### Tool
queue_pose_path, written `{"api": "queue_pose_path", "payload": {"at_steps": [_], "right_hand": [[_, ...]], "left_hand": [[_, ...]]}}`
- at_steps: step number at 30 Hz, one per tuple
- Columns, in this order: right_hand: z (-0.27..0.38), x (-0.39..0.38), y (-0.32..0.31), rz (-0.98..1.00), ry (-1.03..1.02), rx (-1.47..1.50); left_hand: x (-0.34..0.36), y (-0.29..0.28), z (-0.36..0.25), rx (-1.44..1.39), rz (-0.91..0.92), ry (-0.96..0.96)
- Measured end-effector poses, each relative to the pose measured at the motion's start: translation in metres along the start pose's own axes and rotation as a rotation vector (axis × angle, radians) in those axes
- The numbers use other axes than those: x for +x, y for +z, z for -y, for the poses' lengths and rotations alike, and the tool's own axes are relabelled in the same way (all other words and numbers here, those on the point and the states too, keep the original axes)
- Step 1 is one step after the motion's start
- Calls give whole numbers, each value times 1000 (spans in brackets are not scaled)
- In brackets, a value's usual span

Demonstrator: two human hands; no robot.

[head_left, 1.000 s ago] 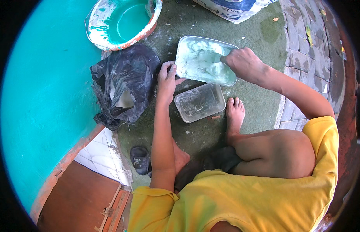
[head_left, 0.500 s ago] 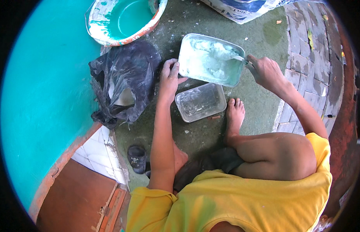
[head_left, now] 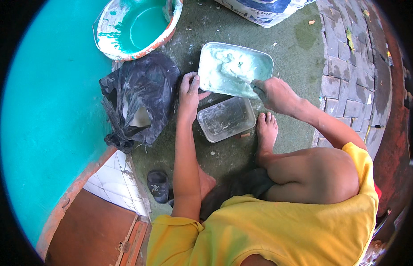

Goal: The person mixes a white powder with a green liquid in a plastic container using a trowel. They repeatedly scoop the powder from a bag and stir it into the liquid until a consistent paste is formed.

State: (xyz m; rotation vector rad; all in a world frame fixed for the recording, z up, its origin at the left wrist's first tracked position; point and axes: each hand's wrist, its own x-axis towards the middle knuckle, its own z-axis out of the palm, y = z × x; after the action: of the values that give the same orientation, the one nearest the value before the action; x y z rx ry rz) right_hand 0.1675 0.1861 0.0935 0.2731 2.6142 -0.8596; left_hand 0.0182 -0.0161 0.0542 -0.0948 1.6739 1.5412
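Pale mint-green paste lies in a rectangular plastic tub, with a trough dragged through it. My left hand is closed on the tub's left side, the thumb on the rim and the fingers along its outer wall. Over the tub's near right corner, my right hand is wrapped round the handle of a stirring tool. The tool's working end is coated and sunk in paste, so its exact kind cannot be made out. A second, paste-smeared clear tub sits just nearer, beside my bare right foot.
A paint-streaked bucket with green liquid stands at the far left. A crumpled black plastic bag lies by the turquoise wall. At the far edge is a white-and-blue sack. Paving bricks border the right; a dark slipper lies near left.
My right hand has moved left and nearer, drawing the tool through the paste from the tub's right end. The left hand keeps its hold on the tub. The whole view has shifted slightly.
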Motion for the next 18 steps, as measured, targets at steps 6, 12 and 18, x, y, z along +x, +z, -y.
{"api": "queue_pose_path", "payload": {"at_steps": [6, 12, 18], "right_hand": [[7, 0, 7, 81, -82, 90], [-3, -4, -28, 15, -50, 109], [3, 7, -46, -81, -7, -65]], "left_hand": [[2, -3, 3, 1, 33, 10], [2, -3, 1, 44, 16, 13], [-1, -7, 1, 33, -2, -43]]}}
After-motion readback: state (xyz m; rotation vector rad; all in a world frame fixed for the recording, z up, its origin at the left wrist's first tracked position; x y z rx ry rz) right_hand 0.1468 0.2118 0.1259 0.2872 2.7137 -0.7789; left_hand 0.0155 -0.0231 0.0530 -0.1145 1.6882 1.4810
